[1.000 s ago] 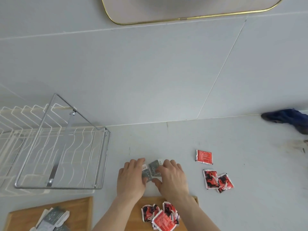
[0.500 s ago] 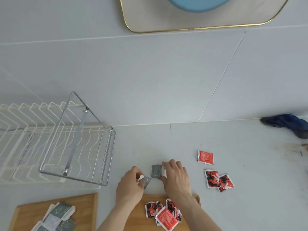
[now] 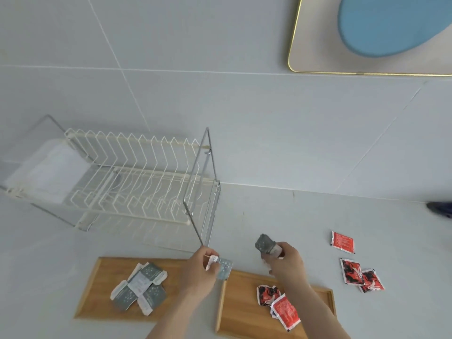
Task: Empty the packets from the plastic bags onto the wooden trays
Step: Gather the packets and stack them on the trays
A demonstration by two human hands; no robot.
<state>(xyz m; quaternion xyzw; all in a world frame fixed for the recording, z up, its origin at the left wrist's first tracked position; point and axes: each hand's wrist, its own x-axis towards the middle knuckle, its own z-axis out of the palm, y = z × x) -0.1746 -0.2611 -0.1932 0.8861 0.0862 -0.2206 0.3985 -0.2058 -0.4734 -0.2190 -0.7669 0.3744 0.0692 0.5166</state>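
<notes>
Two wooden trays lie side by side on the grey counter. The left tray [image 3: 97, 285] carries a pile of grey and white packets [image 3: 140, 287]. The right tray [image 3: 234, 304] holds several red packets [image 3: 278, 303]. My left hand [image 3: 200, 272] is shut on a grey packet [image 3: 223, 266] between the two trays. My right hand [image 3: 285, 264] holds another grey packet [image 3: 265, 243], lifted above the counter behind the right tray. Three red packets lie loose on the counter to the right: one [image 3: 342, 242] farther back and two [image 3: 362, 276] overlapping. No plastic bag is in view.
A white wire dish rack [image 3: 137, 184] with a metal frame stands at the back left, close behind the left tray. A dark blue object [image 3: 440, 209] lies at the right edge. A gold-rimmed mirror [image 3: 318, 69] hangs on the tiled wall.
Both hands have lifted the grey packets off the counter and moved apart, the left one toward the left tray. The camera has swung left, so the dish rack and left tray show in full.
</notes>
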